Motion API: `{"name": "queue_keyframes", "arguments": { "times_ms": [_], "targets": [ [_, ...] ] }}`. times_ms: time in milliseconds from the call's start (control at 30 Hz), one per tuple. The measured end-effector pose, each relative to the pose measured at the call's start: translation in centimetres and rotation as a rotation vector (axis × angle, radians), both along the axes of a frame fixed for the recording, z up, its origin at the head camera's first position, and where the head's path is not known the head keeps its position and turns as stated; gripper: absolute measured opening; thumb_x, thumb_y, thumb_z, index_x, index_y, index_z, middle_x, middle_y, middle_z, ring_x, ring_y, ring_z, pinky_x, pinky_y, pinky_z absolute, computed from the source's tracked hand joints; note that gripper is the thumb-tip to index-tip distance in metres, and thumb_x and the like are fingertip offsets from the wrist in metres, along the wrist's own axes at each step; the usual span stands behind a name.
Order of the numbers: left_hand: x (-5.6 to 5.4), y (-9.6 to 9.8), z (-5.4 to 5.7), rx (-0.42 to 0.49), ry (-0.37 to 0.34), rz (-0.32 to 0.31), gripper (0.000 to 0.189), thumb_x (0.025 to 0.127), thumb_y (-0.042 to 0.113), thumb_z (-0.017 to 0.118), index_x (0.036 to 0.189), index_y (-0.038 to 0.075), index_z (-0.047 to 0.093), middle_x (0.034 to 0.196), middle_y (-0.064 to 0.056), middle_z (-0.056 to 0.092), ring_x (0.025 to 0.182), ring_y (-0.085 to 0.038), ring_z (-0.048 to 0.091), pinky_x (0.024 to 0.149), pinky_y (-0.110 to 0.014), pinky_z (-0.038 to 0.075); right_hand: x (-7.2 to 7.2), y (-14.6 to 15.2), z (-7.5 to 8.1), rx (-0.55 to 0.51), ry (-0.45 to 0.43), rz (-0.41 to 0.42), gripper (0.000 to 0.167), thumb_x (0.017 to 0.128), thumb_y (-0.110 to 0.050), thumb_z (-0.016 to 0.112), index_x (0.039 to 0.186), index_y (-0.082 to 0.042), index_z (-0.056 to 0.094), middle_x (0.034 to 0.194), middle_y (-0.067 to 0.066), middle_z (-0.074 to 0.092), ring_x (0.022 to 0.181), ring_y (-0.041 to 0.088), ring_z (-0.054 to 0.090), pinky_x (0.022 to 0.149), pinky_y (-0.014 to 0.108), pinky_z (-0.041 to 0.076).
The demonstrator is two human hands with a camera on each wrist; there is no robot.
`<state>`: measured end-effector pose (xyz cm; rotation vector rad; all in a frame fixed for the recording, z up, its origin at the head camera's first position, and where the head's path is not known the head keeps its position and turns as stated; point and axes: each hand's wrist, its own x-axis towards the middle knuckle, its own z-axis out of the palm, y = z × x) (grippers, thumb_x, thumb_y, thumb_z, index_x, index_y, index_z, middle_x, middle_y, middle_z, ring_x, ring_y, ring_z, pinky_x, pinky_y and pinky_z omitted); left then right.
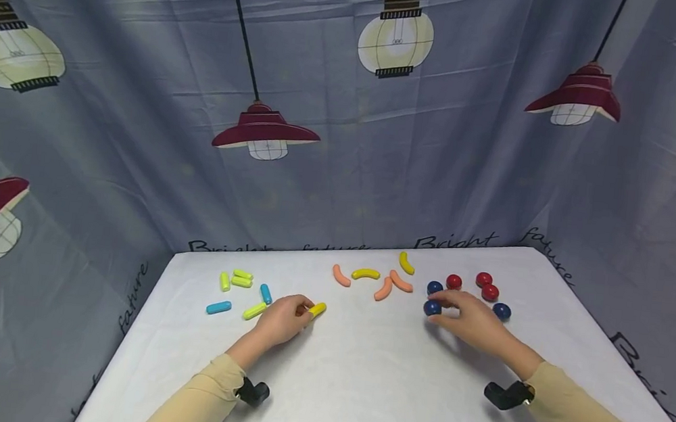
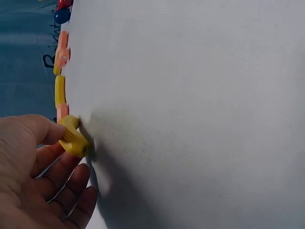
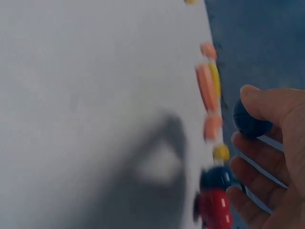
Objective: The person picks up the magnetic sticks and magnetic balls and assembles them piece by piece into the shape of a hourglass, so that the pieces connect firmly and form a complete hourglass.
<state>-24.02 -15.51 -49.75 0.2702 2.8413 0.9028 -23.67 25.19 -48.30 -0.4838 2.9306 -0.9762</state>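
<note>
My left hand (image 1: pixel 283 320) pinches a small yellow toy banana (image 1: pixel 317 309) between thumb and forefinger, close over the white table. The left wrist view shows the toy banana (image 2: pixel 74 140) at the thumb's tip, with the other fingers loosely bent below. On the right, my right hand (image 1: pixel 477 321) holds a dark blue ball (image 1: pixel 432 308) between thumb and fingers. That ball (image 3: pixel 249 121) hangs above its shadow in the right wrist view. Just beyond the right fingertips lies a second blue ball (image 1: pixel 435 287).
Near the left hand lie several lime green pieces (image 1: pixel 241 282) and two bright blue sticks (image 1: pixel 218 307). Orange curved pieces (image 1: pixel 341 276) and two yellow bananas (image 1: pixel 365 274) lie at the back middle. Red balls (image 1: pixel 490 293) and another blue ball (image 1: pixel 502 312) sit past the right hand.
</note>
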Motion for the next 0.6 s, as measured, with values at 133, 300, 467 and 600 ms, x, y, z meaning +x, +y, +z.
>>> {"name": "queue_keyframes", "arguments": {
  "times_ms": [133,300,467,600],
  "targets": [
    [0.1,0.0,-0.3,-0.035,0.045,0.012,0.023,0.099,0.02,0.066,0.117,0.008,0.071,0.101,-0.002,0.065,0.086,-0.014,0.06,0.079,-0.037,0.054,0.3,-3.3,-1.1,0.018,-0.066,0.054,0.043,0.088,-0.034,0.082,0.127,-0.02,0.069,0.118,-0.003,0.069,0.113,0.024,0.064,0.097,0.057,0.05],
    [-0.1,-0.2,-0.4,-0.027,0.073,0.036,0.023,0.1,0.019,0.061,0.117,0.007,0.072,0.104,-0.003,0.066,0.092,-0.017,0.061,0.084,-0.04,0.053,0.4,-5.9,-2.2,0.034,-0.105,0.082,0.042,0.087,-0.032,0.083,0.125,-0.021,0.07,0.117,-0.007,0.067,0.112,0.017,0.061,0.1,0.046,0.05],
    [-0.2,-0.4,-0.4,-0.022,0.071,0.051,0.025,0.101,0.019,0.06,0.119,0.005,0.071,0.101,-0.003,0.063,0.088,-0.017,0.058,0.082,-0.039,0.052,0.4,-7.2,-2.8,0.052,-0.104,0.084,0.041,0.085,-0.031,0.084,0.123,-0.022,0.071,0.117,-0.009,0.066,0.115,0.015,0.059,0.104,0.043,0.048],
    [-0.4,-0.4,-0.3,-0.029,0.085,0.054,0.026,0.102,0.019,0.059,0.121,0.004,0.07,0.099,-0.003,0.062,0.085,-0.017,0.057,0.079,-0.038,0.051,0.3,-7.6,-3.1,0.066,-0.103,0.065,0.043,0.084,-0.031,0.085,0.124,-0.021,0.072,0.113,-0.011,0.066,0.11,0.014,0.059,0.101,0.042,0.05]
  ]
}}
